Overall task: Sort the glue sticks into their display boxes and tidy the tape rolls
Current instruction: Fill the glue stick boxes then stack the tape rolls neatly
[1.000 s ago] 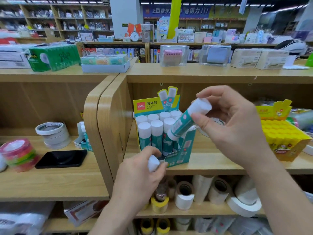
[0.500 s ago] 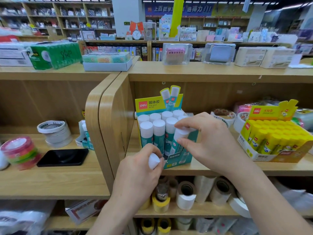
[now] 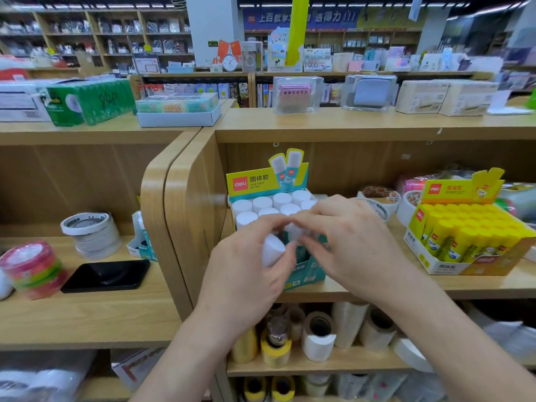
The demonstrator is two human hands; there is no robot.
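Note:
A teal display box [image 3: 304, 274] holding several white-capped glue sticks [image 3: 262, 203] stands on the middle shelf. My left hand [image 3: 246, 282] grips a white-capped glue stick [image 3: 272, 249] in front of the box. My right hand [image 3: 351, 242] reaches over the box's front row, fingertips pinching the white cap of another stick [image 3: 295, 232] that stands in the box. To the right a yellow display box [image 3: 446, 262] is full of yellow glue sticks. Tape rolls [image 3: 380, 198] lie behind, between the two boxes.
Several tape rolls [image 3: 319, 335] crowd the shelf below. On the left shelf are a white tape stack [image 3: 90, 233], a coloured tape stack [image 3: 32, 268], a black tray [image 3: 107, 275] and a small teal box [image 3: 142, 242]. Boxed goods line the top.
My right hand brought its glue stick down from above the teal box into the front row. My left hand rose slightly with its stick. The camera moved closer.

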